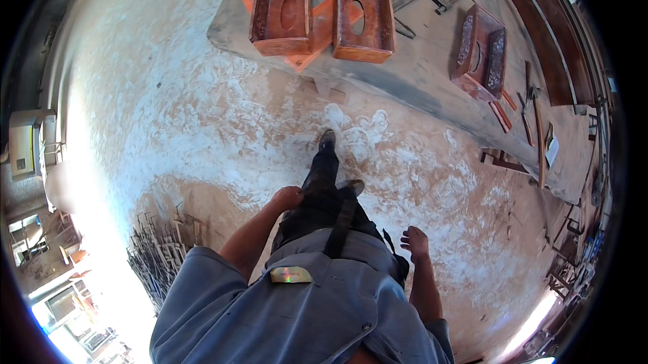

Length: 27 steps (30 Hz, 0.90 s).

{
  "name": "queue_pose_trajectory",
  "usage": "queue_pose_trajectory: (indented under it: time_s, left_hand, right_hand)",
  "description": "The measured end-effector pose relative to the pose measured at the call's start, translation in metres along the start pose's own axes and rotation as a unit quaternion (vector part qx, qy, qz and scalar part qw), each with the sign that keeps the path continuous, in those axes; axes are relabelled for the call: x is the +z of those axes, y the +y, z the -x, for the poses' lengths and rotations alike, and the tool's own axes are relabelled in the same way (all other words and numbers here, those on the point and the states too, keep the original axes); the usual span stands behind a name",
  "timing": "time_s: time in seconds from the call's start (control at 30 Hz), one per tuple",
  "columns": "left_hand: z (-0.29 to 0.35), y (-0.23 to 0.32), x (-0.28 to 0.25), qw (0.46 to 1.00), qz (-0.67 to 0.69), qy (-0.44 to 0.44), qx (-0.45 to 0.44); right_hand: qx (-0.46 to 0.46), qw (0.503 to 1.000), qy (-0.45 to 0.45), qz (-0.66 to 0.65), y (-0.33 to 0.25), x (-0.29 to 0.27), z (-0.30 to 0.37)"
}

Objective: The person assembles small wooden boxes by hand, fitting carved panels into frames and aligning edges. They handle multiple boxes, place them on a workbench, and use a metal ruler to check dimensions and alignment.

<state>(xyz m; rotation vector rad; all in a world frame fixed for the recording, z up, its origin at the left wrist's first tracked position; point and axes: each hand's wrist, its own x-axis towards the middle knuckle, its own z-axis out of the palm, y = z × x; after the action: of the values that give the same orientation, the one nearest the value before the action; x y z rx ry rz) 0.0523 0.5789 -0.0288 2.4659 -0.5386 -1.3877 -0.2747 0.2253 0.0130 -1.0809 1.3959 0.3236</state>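
the widest thing here is the dusty, white-smeared floor (189,94), with a grey sheet (425,67) spread across its upper right. on that sheet lie the largest of the worked things: the left box (280,47) and the middle box (363,53), side by side, partly over an orange sheet (323,23), and the right box (474,86), well apart. all three are reddish-brown, with open tops and oval cut-outs in their bases. walls, bases and openings look done; the right box's whitish inner patches suggest its surface is less finished, though that is a judgement. any remaining finishing cannot be told. next in size, a metal clamp (439,3) lies beside the middle box, gripping nothing visible, and wooden strips (501,116) lie near the right box. smallest, the person's hands are far from the boxes: the left hand (288,197) is curled at the thigh, its grip unclear; the right hand (415,241) hangs with fingers loosely spread, seemingly bare.
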Motion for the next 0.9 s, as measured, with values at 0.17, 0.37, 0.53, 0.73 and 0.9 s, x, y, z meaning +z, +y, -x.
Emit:
queue_pose_trajectory:
  time_s: [0.17, 0.37, 0.53, 0.73, 0.9]
  left_hand:
    - [-0.004, -0.004, 0.003, 1.000, 0.008, 0.010, 0.006]
    - [-0.005, -0.001, 0.002, 1.000, 0.000, 0.013, -0.003]
    - [-0.002, 0.003, -0.003, 1.000, 0.009, 0.009, -0.012]
    - [-0.002, 0.005, -0.006, 1.000, 0.009, 0.006, -0.026]
    - [-0.009, -0.003, 0.000, 1.000, 0.006, 0.008, -0.023]
  right_hand:
    - [0.003, 1.000, -0.006, 0.005, 0.000, -0.001, -0.002]
    - [0.019, 1.000, -0.014, 0.007, 0.007, 0.002, -0.005]
    - [0.021, 1.000, 0.008, 0.000, 0.000, 0.008, -0.001]
    - [0.019, 1.000, 0.008, 0.002, -0.004, 0.010, -0.001]
    - [0.022, 1.000, 0.009, 0.008, -0.007, 0.013, -0.004]
